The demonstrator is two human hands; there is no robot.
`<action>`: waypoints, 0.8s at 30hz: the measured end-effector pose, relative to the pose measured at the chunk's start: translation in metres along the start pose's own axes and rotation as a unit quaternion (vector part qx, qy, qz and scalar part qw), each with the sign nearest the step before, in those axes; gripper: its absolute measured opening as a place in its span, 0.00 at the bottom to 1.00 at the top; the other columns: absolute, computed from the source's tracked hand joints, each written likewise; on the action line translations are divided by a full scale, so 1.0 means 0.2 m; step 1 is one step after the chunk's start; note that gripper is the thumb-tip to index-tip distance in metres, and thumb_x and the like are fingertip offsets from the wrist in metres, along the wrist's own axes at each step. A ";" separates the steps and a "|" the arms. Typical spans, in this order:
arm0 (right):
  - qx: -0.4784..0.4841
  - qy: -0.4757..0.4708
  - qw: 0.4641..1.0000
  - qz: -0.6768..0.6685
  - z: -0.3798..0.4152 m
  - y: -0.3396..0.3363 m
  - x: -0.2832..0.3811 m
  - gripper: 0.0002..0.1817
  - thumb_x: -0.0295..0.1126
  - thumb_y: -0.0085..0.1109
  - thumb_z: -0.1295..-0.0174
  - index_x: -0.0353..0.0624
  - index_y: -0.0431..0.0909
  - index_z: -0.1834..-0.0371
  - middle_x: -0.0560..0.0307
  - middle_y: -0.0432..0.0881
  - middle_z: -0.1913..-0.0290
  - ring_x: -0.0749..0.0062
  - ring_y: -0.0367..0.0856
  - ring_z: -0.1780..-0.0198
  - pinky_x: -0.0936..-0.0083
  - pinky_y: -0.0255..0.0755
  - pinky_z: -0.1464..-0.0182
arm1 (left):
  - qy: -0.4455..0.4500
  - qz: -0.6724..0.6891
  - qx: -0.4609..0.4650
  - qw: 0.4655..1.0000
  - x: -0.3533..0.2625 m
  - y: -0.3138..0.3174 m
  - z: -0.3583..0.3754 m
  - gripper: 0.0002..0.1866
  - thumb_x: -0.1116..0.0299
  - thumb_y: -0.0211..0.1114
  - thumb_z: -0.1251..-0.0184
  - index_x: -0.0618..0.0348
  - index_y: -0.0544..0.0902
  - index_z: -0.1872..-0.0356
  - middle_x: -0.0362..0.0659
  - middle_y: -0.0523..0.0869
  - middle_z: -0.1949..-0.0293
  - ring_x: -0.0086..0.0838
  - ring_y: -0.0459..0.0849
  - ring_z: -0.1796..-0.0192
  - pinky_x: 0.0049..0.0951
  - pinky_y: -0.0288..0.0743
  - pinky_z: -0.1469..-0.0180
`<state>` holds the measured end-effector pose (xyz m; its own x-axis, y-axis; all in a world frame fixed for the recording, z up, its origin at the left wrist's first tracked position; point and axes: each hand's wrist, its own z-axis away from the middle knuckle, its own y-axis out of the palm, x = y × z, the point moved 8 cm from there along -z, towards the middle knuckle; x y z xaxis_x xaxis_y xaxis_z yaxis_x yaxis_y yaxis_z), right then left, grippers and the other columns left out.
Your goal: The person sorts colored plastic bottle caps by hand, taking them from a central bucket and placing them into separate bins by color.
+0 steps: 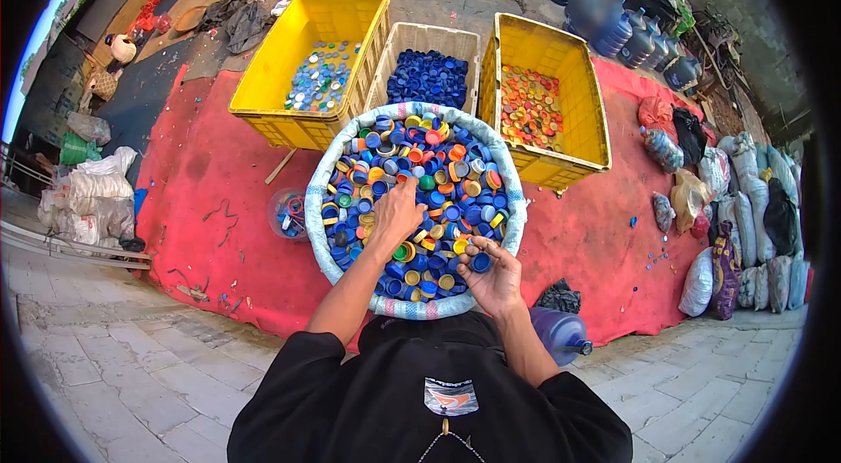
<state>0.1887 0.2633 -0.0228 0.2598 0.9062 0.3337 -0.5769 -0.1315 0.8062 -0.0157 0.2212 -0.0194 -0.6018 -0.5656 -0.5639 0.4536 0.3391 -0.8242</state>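
A round tub with a pale woven-plastic rim is heaped with bottle caps in blue, yellow, orange, red and green. Over the middle of the heap, my left hand reaches down with its fingers curled among the caps. Whatever its fingertips grip is hidden. My right hand is at the near right side of the tub, palm turned up. Between its thumb and fingers it holds a blue bottle cap; a yellow cap lies by its fingertips.
Behind the tub stand a yellow crate with light-blue and white caps, a white crate with dark-blue caps, and another yellow crate with orange and red caps. A clear bowl sits left; a water jug lies right. Filled sacks line the right.
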 end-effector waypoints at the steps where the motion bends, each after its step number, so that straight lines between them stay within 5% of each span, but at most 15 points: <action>1: 0.006 -0.001 1.000 -0.002 0.00 0.00 0.00 0.16 0.35 0.57 0.40 0.38 0.76 0.52 0.58 0.78 0.62 0.66 0.77 0.58 0.67 0.74 0.53 | 0.001 0.005 -0.002 1.000 0.01 0.00 0.00 0.24 0.67 0.74 0.46 0.64 0.78 0.48 0.54 0.86 0.55 0.49 0.85 0.52 0.45 0.80 0.53; 6: 0.031 -0.024 0.999 0.027 -0.03 0.02 0.00 0.18 0.25 0.53 0.45 0.39 0.75 0.50 0.52 0.78 0.54 0.63 0.77 0.50 0.64 0.73 0.46 | -0.043 0.199 -0.012 0.979 0.10 -0.02 0.02 0.23 0.63 0.71 0.40 0.66 0.79 0.48 0.48 0.86 0.61 0.33 0.83 0.64 0.32 0.78 0.60; 8: 0.048 -0.022 0.998 0.046 -0.04 0.02 -0.01 0.22 0.17 0.51 0.49 0.39 0.73 0.48 0.50 0.76 0.48 0.61 0.77 0.45 0.62 0.73 0.41 | -0.187 0.575 0.108 0.789 0.14 0.08 0.11 0.21 0.57 0.66 0.35 0.64 0.82 0.50 0.37 0.80 0.71 0.20 0.76 0.74 0.24 0.69 0.74; 10: 0.032 -0.029 0.994 0.105 -0.04 0.06 0.00 0.24 0.13 0.50 0.51 0.38 0.72 0.47 0.49 0.75 0.46 0.61 0.76 0.44 0.61 0.73 0.40 | -0.250 0.717 0.110 0.642 0.12 0.09 0.21 0.20 0.55 0.61 0.32 0.63 0.82 0.51 0.35 0.79 0.71 0.19 0.74 0.75 0.22 0.65 0.76; 12: 0.026 -0.008 0.991 0.132 -0.06 0.09 -0.02 0.20 0.13 0.54 0.42 0.37 0.70 0.45 0.48 0.75 0.45 0.62 0.79 0.45 0.66 0.76 0.41 | -0.235 0.774 0.159 0.567 0.10 0.12 0.28 0.23 0.52 0.53 0.29 0.62 0.80 0.50 0.38 0.83 0.65 0.21 0.80 0.69 0.23 0.71 0.74; 19: 0.053 0.014 0.987 0.151 -0.15 0.21 -0.04 0.13 0.37 0.55 0.29 0.39 0.76 0.51 0.53 0.83 0.56 0.68 0.82 0.56 0.72 0.78 0.54 | -0.255 0.824 0.086 0.499 0.05 0.07 0.40 0.19 0.58 0.49 0.25 0.63 0.77 0.48 0.46 0.85 0.55 0.29 0.83 0.59 0.30 0.79 0.58; 24: -0.018 0.016 0.996 0.085 -0.24 0.13 -0.10 0.09 0.33 0.57 0.32 0.41 0.76 0.53 0.55 0.83 0.59 0.68 0.82 0.58 0.71 0.77 0.54 | -0.293 0.847 0.073 0.437 0.05 0.14 0.39 0.17 0.60 0.48 0.25 0.64 0.75 0.48 0.51 0.83 0.52 0.37 0.82 0.51 0.39 0.75 0.43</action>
<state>0.1311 0.2600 -0.0315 0.1309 0.8848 0.4472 -0.6378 -0.2702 0.7213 0.0420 0.1669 -0.0450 0.9316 0.2944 -0.2130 -0.0152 0.6172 0.7866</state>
